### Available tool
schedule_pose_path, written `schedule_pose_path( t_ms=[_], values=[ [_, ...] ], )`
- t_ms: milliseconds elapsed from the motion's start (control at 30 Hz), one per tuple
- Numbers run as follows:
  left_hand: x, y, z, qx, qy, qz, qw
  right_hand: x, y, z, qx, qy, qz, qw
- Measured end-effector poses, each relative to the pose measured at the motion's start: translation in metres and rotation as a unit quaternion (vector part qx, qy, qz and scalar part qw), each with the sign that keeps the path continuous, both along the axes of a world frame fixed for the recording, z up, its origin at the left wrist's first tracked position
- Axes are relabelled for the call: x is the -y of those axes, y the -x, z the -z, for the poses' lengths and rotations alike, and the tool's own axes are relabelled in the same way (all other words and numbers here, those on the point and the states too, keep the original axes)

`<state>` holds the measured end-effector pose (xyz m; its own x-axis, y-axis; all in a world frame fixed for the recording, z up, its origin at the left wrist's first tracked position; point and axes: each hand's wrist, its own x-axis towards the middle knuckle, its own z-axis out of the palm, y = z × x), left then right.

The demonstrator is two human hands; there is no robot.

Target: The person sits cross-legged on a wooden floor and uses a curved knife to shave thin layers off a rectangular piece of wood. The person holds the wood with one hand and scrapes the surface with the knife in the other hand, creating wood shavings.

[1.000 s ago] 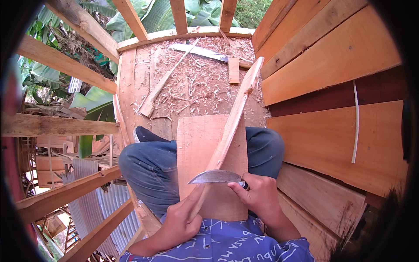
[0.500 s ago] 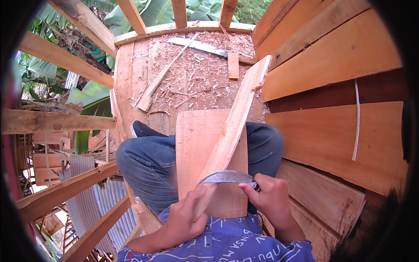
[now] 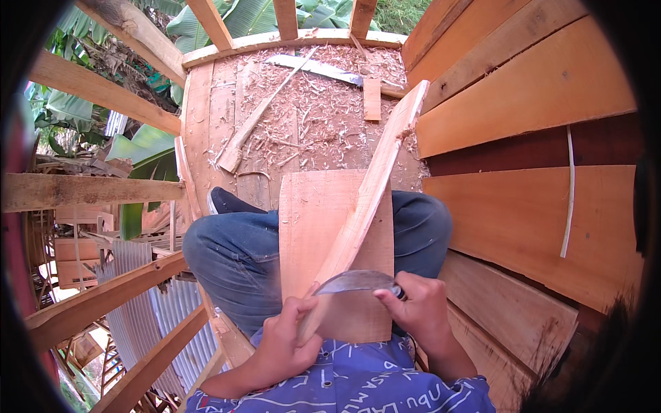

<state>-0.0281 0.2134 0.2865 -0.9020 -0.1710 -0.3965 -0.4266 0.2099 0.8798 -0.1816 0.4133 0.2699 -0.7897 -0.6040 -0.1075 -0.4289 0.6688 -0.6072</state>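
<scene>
A long pale strip of wood [image 3: 365, 210] slants across a flat board [image 3: 310, 220] that lies over my lap. My left hand [image 3: 286, 337] is closed round the strip's near end. In my right hand [image 3: 418, 306] is the handle of a curved knife [image 3: 358, 280], its fingers wrapped round it. The blade reaches leftward over the strip, and its tip comes close to my left fingers. Whether the edge touches the wood I cannot tell.
Wood shavings [image 3: 323, 124] litter the plank floor beyond my crossed legs. Among them lie a long machete-like blade [image 3: 313, 67], a thin tapered stick [image 3: 261, 120] and a small wood block [image 3: 372, 100]. A plank wall [image 3: 523, 206] rises on the right, open railings [image 3: 89, 189] on the left.
Both hands have shifted slightly, the left one a little leftward and down along with the strip's near end. The knife has moved slightly and its blade looks more arched. The grips are unchanged.
</scene>
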Motion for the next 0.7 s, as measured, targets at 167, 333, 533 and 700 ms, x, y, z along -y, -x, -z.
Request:
schedule_pose_path(
  t_ms=[167,333,533,700],
  values=[
    [0.000,-0.008,0.008,-0.024,0.000,-0.026,0.999,0.015,0.007,0.023,-0.071,0.005,-0.024,0.997],
    [0.001,-0.003,0.004,-0.004,-0.031,-0.031,0.999,0.014,0.013,0.030,-0.102,0.005,-0.024,0.994],
    [0.003,-0.001,-0.005,0.017,-0.029,-0.029,0.999,-0.009,0.054,0.050,-0.050,0.015,0.188,0.981],
    [0.003,-0.003,-0.008,0.045,-0.046,-0.040,0.997,-0.011,0.044,0.023,-0.011,0.021,0.130,0.991]
  ],
)
